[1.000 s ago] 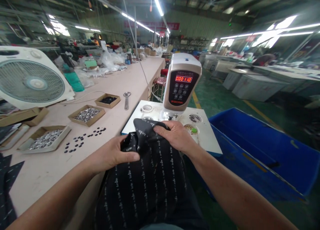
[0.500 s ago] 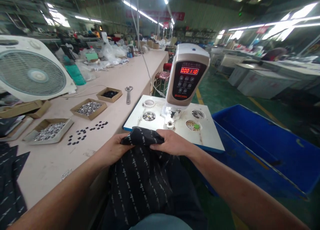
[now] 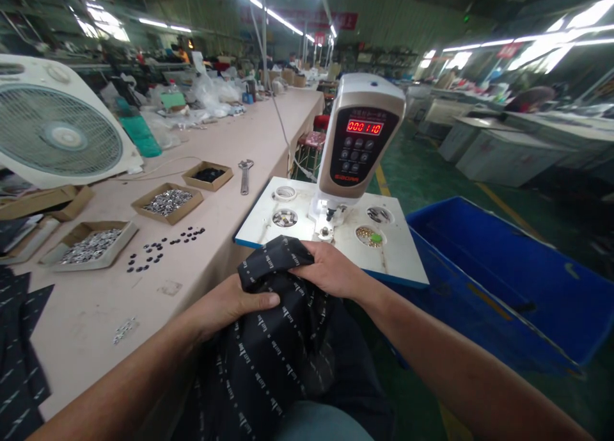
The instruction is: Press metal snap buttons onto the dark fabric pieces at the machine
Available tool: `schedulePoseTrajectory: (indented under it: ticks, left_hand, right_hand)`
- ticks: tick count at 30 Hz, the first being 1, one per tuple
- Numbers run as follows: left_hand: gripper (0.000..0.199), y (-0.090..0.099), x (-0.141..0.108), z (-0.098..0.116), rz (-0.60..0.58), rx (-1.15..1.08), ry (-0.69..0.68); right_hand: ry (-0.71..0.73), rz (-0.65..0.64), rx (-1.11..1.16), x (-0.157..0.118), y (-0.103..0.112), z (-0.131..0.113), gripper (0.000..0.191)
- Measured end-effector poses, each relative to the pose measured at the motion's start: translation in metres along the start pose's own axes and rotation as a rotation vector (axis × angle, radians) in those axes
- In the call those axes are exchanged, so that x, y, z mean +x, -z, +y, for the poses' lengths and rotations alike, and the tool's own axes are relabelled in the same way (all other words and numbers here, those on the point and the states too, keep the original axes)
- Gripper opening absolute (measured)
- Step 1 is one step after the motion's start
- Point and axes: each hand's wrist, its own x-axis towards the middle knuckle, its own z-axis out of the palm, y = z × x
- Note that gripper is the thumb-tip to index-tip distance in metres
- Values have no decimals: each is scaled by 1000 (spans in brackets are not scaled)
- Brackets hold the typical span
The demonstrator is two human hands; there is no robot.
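Observation:
Black fabric with white printed lettering [image 3: 268, 345] hangs over my lap, its upper edge bunched into a fold. On the left side of that fold, my left hand [image 3: 235, 303] grips the cloth, thumb on top and the other fingers hidden beneath. My right hand [image 3: 330, 268] pinches the folded edge at its right end. Just beyond the cloth stands a fastener-pressing machine [image 3: 362, 134] with a red display and keypad. Its small die [image 3: 325, 233] lies close ahead of my right hand. The white machine table [image 3: 336, 255] has round wells holding small metal parts.
Left, a long worktable [image 3: 192, 153] carries boxes of metal pieces [image 3: 91, 246], scattered black discs [image 3: 151, 252], a wrench [image 3: 245, 175] and a fan [image 3: 57, 121]. More printed cloth [image 3: 22, 345] lies at its near left. A blue bin [image 3: 503, 287] stands right.
My left hand has slid down and nearer along the cloth, thumb now lying across it. The fold has tilted, its right end higher. The view has shifted slightly.

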Motion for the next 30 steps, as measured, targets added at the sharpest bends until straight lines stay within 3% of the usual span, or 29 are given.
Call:
schedulePoseTrajectory:
  ticks: [5,8,12,16,20,26,30]
  left_hand:
    - [51,-2,-1,3,52,114,-28]
    - [50,-4,-1,2,107,73,-51]
    - [50,-10,0,-1,147,-26,-96]
    - [45,-17,-1,-2,150,-69,-134]
    - [47,-21,-1,0,165,-28,-144]
    - [44,-25,3,-6,259,25,-201]
    - [43,-26,5,-11,250,-11,-212]
  right_hand:
    - [41,19,-128,1,0,-2,18]
    - [38,61,-193,1,-1,0,17]
    - [-17,56,-191,0,-2,3,29]
    - [-106,-94,-79,-3,0,13,51]
    - [-142,-184,23,-5,-4,31,38]
    - [-320,-86,454,-8,-28,41,33]
    - [-386,6,630,-10,-36,41,33]
